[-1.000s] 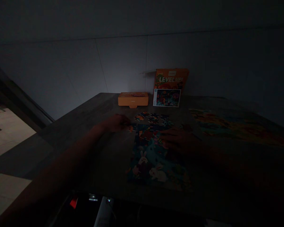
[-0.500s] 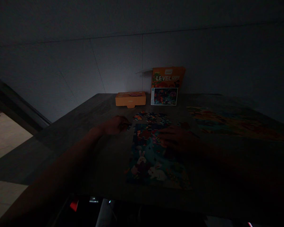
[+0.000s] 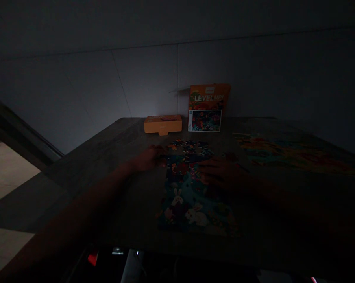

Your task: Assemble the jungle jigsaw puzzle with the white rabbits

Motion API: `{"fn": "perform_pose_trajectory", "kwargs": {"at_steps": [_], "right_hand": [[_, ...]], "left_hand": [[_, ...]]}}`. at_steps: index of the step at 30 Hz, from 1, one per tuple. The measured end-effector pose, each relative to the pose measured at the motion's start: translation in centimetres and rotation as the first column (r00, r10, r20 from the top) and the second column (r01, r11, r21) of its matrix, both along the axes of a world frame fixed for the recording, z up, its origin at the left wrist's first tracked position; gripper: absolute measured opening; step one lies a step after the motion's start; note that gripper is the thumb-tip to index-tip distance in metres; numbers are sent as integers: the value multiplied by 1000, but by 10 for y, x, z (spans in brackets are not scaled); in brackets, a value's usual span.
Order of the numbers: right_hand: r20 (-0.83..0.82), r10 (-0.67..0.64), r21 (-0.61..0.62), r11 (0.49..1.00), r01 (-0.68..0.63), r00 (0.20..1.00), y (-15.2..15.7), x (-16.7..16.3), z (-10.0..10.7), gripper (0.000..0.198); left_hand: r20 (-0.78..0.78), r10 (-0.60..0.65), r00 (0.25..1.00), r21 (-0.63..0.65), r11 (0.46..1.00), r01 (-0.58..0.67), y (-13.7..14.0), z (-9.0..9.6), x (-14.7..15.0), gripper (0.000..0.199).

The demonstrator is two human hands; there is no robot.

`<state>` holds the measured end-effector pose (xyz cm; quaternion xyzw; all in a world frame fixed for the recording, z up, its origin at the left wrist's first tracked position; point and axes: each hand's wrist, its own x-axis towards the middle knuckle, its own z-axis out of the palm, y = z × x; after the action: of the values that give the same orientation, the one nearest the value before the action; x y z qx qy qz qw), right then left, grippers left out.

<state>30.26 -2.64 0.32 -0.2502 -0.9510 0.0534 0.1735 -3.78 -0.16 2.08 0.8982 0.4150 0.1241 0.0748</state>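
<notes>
A partly assembled jigsaw puzzle (image 3: 189,192) with white rabbits lies on the dark table in front of me. My left hand (image 3: 152,157) is at its upper left edge, with the fingers pinched on a small puzzle piece that they mostly cover. Stretched out over the right side of the puzzle, my right hand (image 3: 221,171) rests with its fingers apart. Joined puzzle pieces (image 3: 191,146) form the ragged far end. The dim light blurs the fingertips of both hands.
Behind the puzzle is a low orange box (image 3: 162,124). A picture card (image 3: 205,120) leans against an upright orange "LEVEL UP!" box (image 3: 211,96) by the wall. Another colourful puzzle (image 3: 283,155) lies to the right. A loose piece (image 3: 230,156) sits beyond my right hand.
My left hand has moved a little to the right, bringing the puzzle piece against the puzzle's upper left edge. My right hand has stayed nearly still.
</notes>
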Motion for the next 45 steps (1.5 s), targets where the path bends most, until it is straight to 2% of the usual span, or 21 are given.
{"fn": "perform_pose_trajectory", "kwargs": {"at_steps": [7, 14, 27, 34, 45], "right_hand": [[-36, 3, -21, 1000, -4, 999, 0, 0, -2, 33], [1, 2, -13, 1000, -2, 1000, -1, 0, 1, 34], [20, 7, 16, 1000, -7, 1000, 0, 0, 0, 34], [8, 1, -12, 1000, -1, 1000, 1, 0, 0, 34], [-12, 5, -17, 1000, -5, 1000, 0, 0, 0, 35]], "left_hand": [[-7, -12, 1000, -28, 1000, 12, 2, 0, 0, 32], [-27, -11, 1000, -36, 999, 10, 1, 1, -3, 27], [-40, 1, 999, -22, 1000, -2, 4, -2, -7, 25], [-47, 3, 999, -21, 1000, -4, 1, 1, -4, 24], [-48, 27, 998, 16, 1000, -26, 1, -3, -4, 25]]}}
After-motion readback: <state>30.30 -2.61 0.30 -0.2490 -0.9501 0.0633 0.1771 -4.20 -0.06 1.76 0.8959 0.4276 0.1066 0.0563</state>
